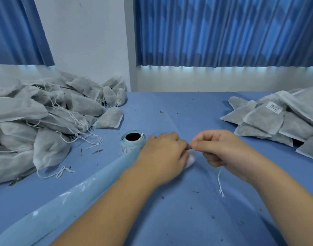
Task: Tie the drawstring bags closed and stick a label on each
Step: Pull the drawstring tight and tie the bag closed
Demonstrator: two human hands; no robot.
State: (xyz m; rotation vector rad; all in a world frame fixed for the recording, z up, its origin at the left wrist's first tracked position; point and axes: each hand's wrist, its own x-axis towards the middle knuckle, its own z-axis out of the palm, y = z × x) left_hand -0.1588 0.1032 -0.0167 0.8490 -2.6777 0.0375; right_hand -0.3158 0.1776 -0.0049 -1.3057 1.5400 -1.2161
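My left hand (162, 155) lies over a small white drawstring bag (191, 159), of which only a corner shows under its fingers. My right hand (221, 150) pinches the bag's white drawstring (220, 183); the frayed end hangs down below the fist onto the blue cloth. The fingertips of both hands meet at the bag's neck. A roll of labels (132, 141) with a dark core stands just left of my left hand, and its pale blue backing strip (67, 197) trails toward the lower left.
A large heap of grey-white bags with loose strings (45, 119) fills the left side of the blue-covered table (170, 219). A stack of flat bags (280, 125), one showing a white label (274, 107), lies at the right. Blue curtains hang behind.
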